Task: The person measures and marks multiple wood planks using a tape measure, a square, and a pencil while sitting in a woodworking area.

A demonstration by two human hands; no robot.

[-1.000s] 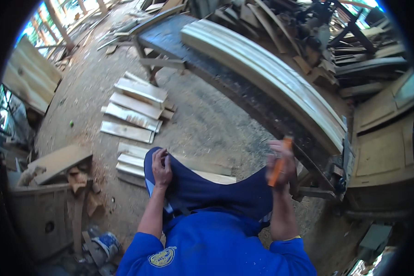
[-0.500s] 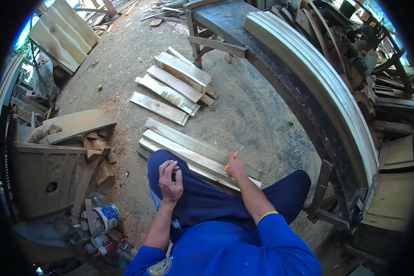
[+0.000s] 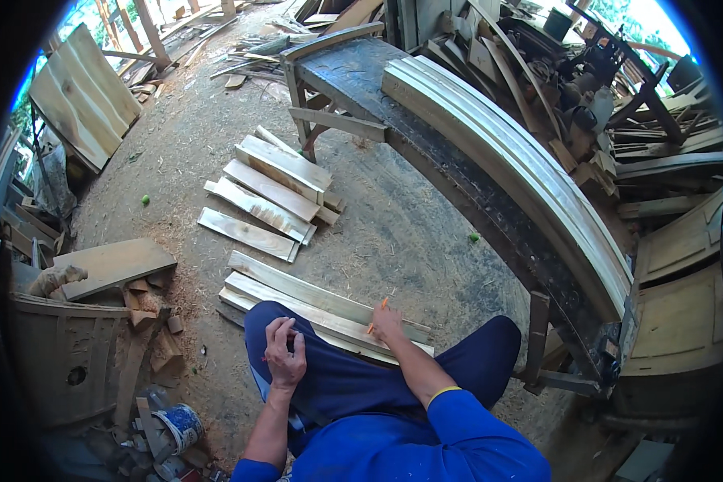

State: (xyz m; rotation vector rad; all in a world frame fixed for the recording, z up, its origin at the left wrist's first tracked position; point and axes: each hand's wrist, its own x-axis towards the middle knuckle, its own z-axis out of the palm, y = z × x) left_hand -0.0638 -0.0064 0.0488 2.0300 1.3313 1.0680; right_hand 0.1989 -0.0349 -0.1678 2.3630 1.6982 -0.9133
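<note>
I sit on the sawdust ground in blue clothes with my knees spread. My right hand (image 3: 387,324) holds a thin orange pencil (image 3: 376,315) and reaches down onto a stack of pale wooden planks (image 3: 313,301) lying just in front of my legs. My left hand (image 3: 282,353) rests on my left thigh with the fingers curled, and I cannot tell whether anything small is in it.
More short planks (image 3: 269,193) lie farther ahead on the ground. A long dark workbench (image 3: 458,169) with curved pale mouldings (image 3: 522,169) on it runs along the right. Offcuts, a carved panel (image 3: 56,361) and a paint tin (image 3: 178,424) sit at left.
A second ago my right hand was raised with the orange pencil; it has come down onto the plank stack. My view has swung left and down. The left hand stays on my thigh.
</note>
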